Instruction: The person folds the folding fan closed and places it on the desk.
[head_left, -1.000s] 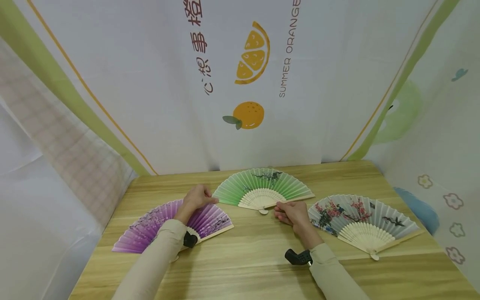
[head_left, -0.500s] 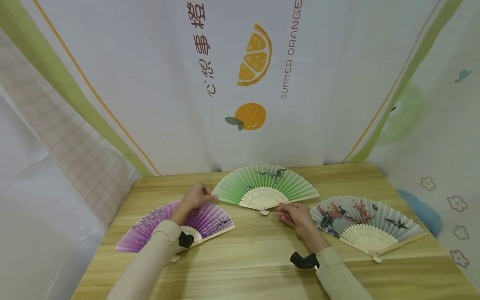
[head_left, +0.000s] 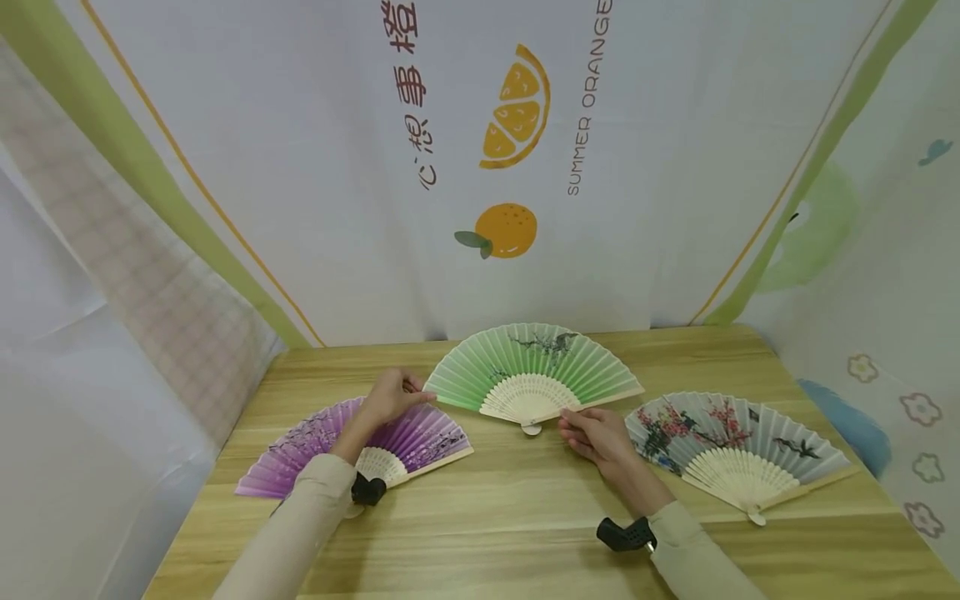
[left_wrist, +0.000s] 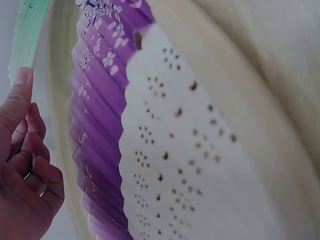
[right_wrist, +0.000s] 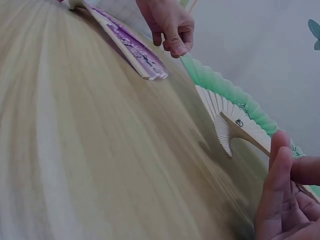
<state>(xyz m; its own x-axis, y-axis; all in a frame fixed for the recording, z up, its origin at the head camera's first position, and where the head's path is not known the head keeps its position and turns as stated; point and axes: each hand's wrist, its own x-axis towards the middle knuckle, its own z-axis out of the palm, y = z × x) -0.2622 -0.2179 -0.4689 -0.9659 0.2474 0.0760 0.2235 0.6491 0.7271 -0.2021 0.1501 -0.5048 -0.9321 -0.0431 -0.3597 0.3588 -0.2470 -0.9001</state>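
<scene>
A spread green folding fan (head_left: 468, 371) with a dark branch print hangs at the back middle, held between both hands. My left hand (head_left: 390, 396) pinches its left corner; in the left wrist view the thumb (left_wrist: 22, 77) lies on the green edge. With its thumb and fingertips, my right hand (head_left: 603, 437) grips the bamboo outer rib right of the pivot. Seen from the right wrist, the fan's pivot end (right_wrist: 227, 132) stands clear of the wood. Under my left forearm lies a spread purple fan (head_left: 431, 437), partly hidden by the sleeve.
A third spread fan, grey with pink blossoms (head_left: 720, 421), lies to the right of my right hand on the wooden table (head_left: 480, 533). Behind the table hangs a white cloth (head_left: 360, 275) with orange prints. Each wrist wears a black camera mount (head_left: 626, 533).
The green fan has risen slightly and looks larger, with both hands keeping their hold. My right hand has shifted a little right and down in view. The other fans lie as before.
</scene>
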